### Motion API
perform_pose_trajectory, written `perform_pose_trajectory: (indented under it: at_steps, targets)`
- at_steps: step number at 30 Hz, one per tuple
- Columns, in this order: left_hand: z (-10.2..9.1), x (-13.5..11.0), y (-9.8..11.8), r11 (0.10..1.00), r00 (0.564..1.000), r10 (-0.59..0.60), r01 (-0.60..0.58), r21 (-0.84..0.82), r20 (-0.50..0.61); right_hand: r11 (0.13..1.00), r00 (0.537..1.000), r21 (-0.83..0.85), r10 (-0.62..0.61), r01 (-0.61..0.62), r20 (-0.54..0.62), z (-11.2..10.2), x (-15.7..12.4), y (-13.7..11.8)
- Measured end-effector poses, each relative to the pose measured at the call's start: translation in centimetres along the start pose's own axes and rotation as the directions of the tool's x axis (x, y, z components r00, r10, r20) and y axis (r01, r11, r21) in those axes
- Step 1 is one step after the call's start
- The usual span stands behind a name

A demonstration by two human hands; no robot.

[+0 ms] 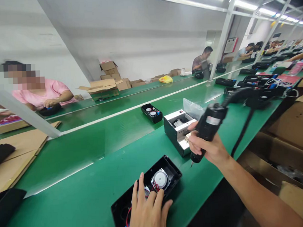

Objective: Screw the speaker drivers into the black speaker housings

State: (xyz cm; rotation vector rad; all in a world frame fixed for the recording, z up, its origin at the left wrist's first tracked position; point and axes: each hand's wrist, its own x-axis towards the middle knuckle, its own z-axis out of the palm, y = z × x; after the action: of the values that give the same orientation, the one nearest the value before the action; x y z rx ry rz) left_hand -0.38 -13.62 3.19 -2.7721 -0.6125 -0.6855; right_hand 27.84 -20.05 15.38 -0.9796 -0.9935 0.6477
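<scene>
A black speaker housing [171, 165] lies open on the green bench in front of me. Inside it are a round silver speaker [160, 179] and red wires. My left hand [148, 208] rests over the housing with its fingers spread, covering part of the inside. My right hand [207, 146] is wrapped round a black electric screwdriver [208, 123], its bit pointing down just right of the housing, above the bench. Behind the screwdriver stands a black-and-white screw feeder [173, 134], partly hidden by my right hand.
Another open speaker housing [151, 113] sits on the green conveyor belt [88, 142]. Cardboard [23, 147] lies at left, where a co-worker in pink [53, 88] handles a black part. More black housings [226, 81] line the bench at right; open cartons [279, 145] stand below its right edge.
</scene>
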Motion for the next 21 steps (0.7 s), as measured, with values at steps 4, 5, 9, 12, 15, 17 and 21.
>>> perform_pose_trajectory:
  at_steps: [4,5,9,12,15,17,21]
  targets:
    - [-0.1,-0.1,0.9,0.996,0.997,-0.077,0.077,-0.05,0.018,0.984,0.997,0.165,-0.062,0.067,-0.035,1.7,-1.9,-0.4]
    - [-0.1,0.0,1.0,0.994,0.996,-0.09,0.091,-0.061,0.024,0.98,0.997,0.184,-0.075,0.08,-0.037,2.0,-2.0,-0.4]
    - [0.2,0.1,0.6,0.991,0.995,-0.097,0.097,-0.089,0.003,0.983,0.99,0.127,-0.124,0.132,-0.068,1.5,-1.1,-0.4]
    - [0.9,-0.1,0.1,0.996,0.998,-0.046,0.042,-0.076,-0.044,0.975,0.938,-0.04,-0.223,0.22,-0.266,-0.3,0.7,-0.5]
    - [1.8,-0.3,-0.2,0.998,0.995,0.016,-0.021,-0.054,-0.095,0.935,0.853,-0.172,-0.354,0.31,-0.385,-2.3,2.5,-0.4]
    - [2.4,-0.4,-0.2,0.999,0.992,0.003,-0.009,-0.046,-0.125,0.923,0.839,-0.195,-0.383,0.331,-0.386,-3.1,3.5,0.1]
    - [2.7,-0.4,-0.5,1.0,0.988,0.007,-0.009,-0.014,-0.156,0.939,0.87,-0.21,-0.335,0.273,-0.362,-3.3,4.7,1.1]
